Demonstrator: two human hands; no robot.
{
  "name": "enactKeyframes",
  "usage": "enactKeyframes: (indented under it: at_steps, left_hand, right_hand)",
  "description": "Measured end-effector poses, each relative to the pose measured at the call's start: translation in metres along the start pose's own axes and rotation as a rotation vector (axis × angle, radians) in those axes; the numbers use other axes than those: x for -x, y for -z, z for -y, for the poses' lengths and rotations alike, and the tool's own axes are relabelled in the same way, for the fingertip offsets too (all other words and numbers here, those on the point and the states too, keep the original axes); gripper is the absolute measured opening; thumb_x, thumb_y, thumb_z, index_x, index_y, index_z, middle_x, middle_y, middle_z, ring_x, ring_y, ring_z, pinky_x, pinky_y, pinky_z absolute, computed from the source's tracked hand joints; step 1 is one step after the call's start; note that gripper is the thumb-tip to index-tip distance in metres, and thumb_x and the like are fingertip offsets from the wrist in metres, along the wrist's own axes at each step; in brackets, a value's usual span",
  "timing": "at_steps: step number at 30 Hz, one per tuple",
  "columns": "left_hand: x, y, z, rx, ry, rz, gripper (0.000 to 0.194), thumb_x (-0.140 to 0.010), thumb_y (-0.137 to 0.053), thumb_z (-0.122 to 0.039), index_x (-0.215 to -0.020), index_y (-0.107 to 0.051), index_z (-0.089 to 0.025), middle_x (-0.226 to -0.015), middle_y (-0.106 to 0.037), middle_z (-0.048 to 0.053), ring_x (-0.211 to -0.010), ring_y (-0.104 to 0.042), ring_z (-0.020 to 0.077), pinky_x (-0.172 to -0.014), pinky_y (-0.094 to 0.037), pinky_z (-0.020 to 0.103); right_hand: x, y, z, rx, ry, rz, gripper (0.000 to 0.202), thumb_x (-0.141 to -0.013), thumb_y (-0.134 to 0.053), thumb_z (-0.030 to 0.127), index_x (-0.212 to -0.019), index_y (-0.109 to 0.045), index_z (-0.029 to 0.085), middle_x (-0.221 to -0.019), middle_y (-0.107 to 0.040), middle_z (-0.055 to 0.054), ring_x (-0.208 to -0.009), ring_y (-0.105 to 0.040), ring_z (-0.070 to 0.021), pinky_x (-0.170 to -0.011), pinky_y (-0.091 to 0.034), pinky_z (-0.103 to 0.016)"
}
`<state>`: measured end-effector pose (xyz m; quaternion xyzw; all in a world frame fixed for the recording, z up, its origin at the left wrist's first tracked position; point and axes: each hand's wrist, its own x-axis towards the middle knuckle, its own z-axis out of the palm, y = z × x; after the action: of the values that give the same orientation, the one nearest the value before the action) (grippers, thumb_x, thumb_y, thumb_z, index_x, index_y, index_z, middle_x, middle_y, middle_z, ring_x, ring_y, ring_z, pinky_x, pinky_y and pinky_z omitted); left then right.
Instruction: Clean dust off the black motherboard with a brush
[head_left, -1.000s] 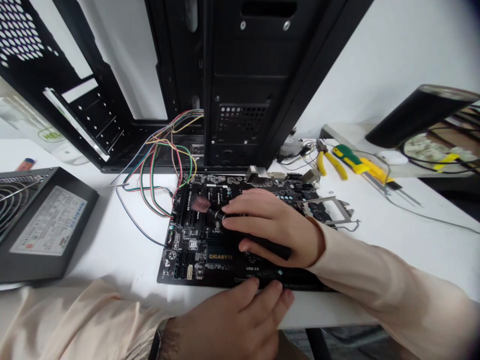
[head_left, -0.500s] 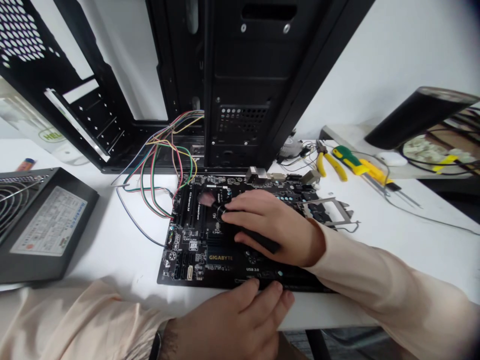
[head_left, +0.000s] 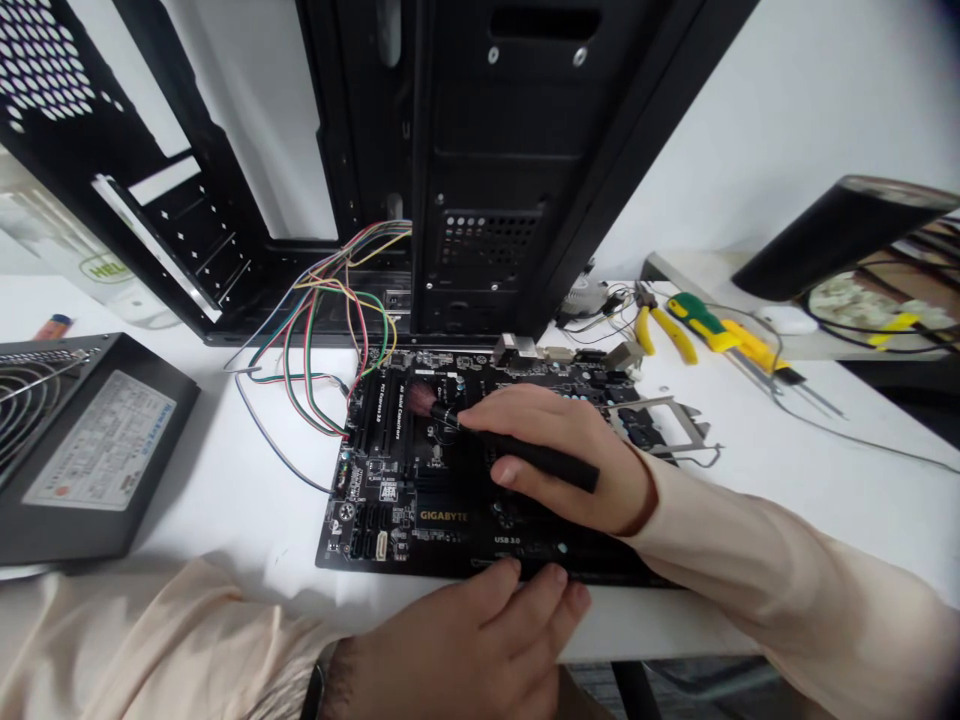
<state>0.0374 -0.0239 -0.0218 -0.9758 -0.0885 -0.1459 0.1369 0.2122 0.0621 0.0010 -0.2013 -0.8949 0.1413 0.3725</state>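
A black motherboard [head_left: 442, 490] marked GIGABYTE lies flat on the white table. Above it, my right hand [head_left: 555, 450] is closed round the black handle of a soft makeup-style brush [head_left: 544, 462]. The pinkish-brown bristles touch down among the board's slots, near its middle left. At the front edge of the board rests my left hand [head_left: 480, 630], its fingers stretched out and slightly apart, fingertips touching the rim. A bundle of coloured wires [head_left: 307, 375] runs from the computer case [head_left: 480, 150] to the board's left side.
The case stands right behind the board. To the left lies a power supply [head_left: 97, 450] with a label. Pliers [head_left: 664, 325], a green-and-yellow screwdriver [head_left: 709, 322] and a metal bracket [head_left: 671, 415] lie on the right, along with a thin cable.
My right hand has shifted slightly right, its grip turning the brush handle flatter. The bristles have moved a little to the right on the board. My left hand has stayed put.
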Motion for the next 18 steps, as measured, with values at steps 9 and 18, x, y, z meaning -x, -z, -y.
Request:
enactKeyframes:
  at_steps: [9,18]
  left_hand:
    - [0.001,-0.001,0.0,0.0,0.002,-0.011,0.027,-0.096,-0.044,-0.023,-0.103,-0.071,-0.024,-0.129,-0.06,0.002,-0.115,-0.054,0.0184,-0.094,-0.036,0.033]
    - [0.001,-0.001,-0.002,-0.003,0.015,-0.005,0.025,-0.096,-0.047,-0.027,-0.101,-0.072,-0.026,-0.131,-0.059,0.003,-0.116,-0.053,0.0189,-0.095,-0.034,0.033]
  right_hand:
    - [-0.005,0.006,0.003,0.059,-0.316,-0.091,0.008,-0.08,-0.063,0.016,-0.087,-0.063,0.019,-0.081,-0.07,0.0,-0.07,-0.064,-0.0114,-0.068,-0.052,-0.022]
    - [-0.024,0.019,0.024,-0.103,-0.58,-0.199,0.01,-0.077,-0.064,0.023,-0.072,-0.055,0.02,-0.056,-0.051,0.005,-0.048,-0.044,-0.0093,-0.041,-0.035,-0.022]
